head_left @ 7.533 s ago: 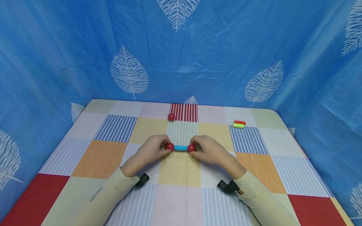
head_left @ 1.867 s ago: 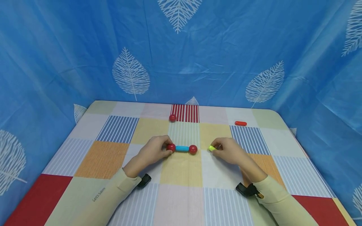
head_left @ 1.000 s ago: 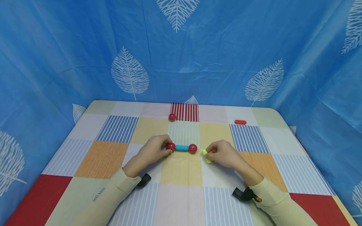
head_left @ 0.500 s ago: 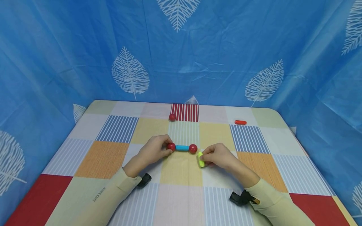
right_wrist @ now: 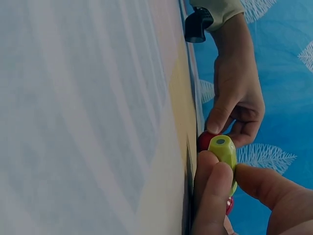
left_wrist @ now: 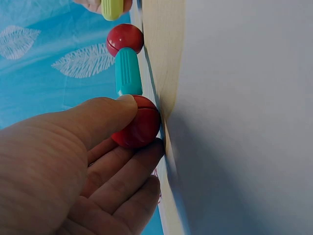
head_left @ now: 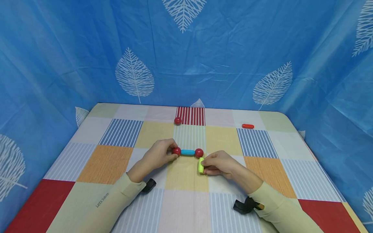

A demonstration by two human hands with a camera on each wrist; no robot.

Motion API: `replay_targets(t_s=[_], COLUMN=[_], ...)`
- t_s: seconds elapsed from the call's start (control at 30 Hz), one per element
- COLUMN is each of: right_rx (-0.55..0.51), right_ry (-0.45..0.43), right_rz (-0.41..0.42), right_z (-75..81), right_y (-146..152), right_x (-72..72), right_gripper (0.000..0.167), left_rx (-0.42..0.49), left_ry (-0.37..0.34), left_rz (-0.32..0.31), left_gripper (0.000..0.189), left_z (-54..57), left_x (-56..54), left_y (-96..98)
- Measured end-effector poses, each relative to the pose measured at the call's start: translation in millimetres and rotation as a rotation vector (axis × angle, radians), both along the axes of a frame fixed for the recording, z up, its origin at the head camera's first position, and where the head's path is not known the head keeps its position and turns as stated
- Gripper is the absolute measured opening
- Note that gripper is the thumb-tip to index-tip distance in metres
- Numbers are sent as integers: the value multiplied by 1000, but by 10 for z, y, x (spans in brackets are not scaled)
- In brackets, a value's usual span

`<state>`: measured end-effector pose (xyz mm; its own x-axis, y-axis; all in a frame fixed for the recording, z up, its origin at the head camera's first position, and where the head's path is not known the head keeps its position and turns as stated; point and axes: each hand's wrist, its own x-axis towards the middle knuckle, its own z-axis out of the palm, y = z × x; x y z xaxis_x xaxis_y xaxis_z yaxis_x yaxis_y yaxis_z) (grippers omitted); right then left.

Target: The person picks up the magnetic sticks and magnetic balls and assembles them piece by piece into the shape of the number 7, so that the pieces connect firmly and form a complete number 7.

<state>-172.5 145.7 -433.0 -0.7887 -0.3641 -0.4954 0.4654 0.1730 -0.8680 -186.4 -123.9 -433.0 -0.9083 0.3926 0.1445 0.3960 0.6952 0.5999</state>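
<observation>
A blue rod (head_left: 187,152) lies mid-table between two red balls, joined to both. My left hand (head_left: 157,155) pinches the left red ball (left_wrist: 142,127) between thumb and fingers. At the rod's other end is the right red ball (head_left: 199,153), which no hand holds. My right hand (head_left: 220,163) pinches a yellow-green rod (head_left: 201,165) between thumb and fingers. That rod points away from me, its far end right at the near side of the right ball; whether they touch I cannot tell. A grey disc shows in its near end in the right wrist view.
A third red ball (head_left: 177,121) sits at the back of the table, by the red-striped patch. Towards the back right lies a red rod (head_left: 248,126). The patchwork tablecloth (head_left: 186,207) covers the table, and a blue leaf-print curtain (head_left: 221,64) hangs behind and at both sides.
The yellow-green rod, earlier beside the red rod, was picked up by my right hand. It has moved left and turned to point away from me. My left hand keeps its hold.
</observation>
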Motion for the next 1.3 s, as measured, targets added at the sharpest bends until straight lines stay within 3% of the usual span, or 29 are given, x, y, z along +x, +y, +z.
replay_targets(t_s=[0.4,0.8,1.3], right_rx=[-65,-57,-62], right_ry=[-54,-96,-91], right_rz=[-33,-43,-19], right_z=[-10,-33,-29], right_y=[-137,-152,-135], right_x=[10,-65,-84], right_gripper=[17,19,20], left_rx=[-1,9,-28], left_ry=[-21,-21,-9], left_rz=[4,-4,6], left_gripper=[21,20,20], left_z=[9,9,4], left_x=[-5,-7,-10], left_y=[5,7,14])
